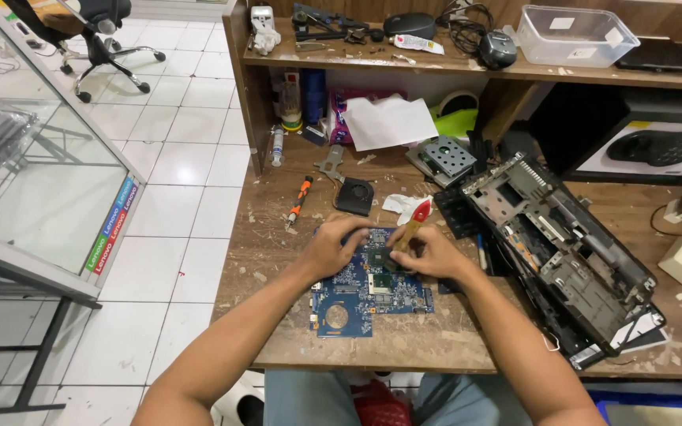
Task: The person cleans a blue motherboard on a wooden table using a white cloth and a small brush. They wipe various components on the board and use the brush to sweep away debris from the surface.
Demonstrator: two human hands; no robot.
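Here, flat on the worn, scuffed wooden table (pixel 278 237), near its front edge: a blue circuit board (pixel 361 296), roughly rectangular, studded with small components, a round cut-out at the near left corner. Left hand (pixel 337 246) pressed on the board's upper left part, fingers curled down onto it, grip closed loosely against the surface with nothing held inside it. Right hand (pixel 429 254) on the board's upper right, grip pinched shut around a brush (pixel 414 221) with a pale wooden handle and a red tip slanting up and away; bristles hidden under the fingers, over a dark square chip.

Just right of the board, tilted: a stripped laptop chassis (pixel 562 252), black plastic and grey metal, ribbed and full of recesses. Beyond the hands, a small black fan (pixel 354 195) with a round housing, beside crumpled white tissue (pixel 400 205). Further left, a slim screwdriver (pixel 299 199) with orange and black handle. On the back shelf (pixel 451 69), a clear plastic box (pixel 574 35), rectangular and glossy.
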